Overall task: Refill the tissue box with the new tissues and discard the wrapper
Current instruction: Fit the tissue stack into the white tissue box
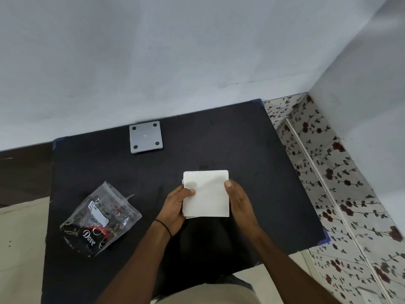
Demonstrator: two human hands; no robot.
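White tissues [207,194], black table [252,150].

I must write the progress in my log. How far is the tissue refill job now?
Done: the wrapper lies empty on the black table. In hand: the left hand and right hand hold the tissue stack. Left: fill the grey box, discard the wrapper.

Tissue stack [207,194] between both hands
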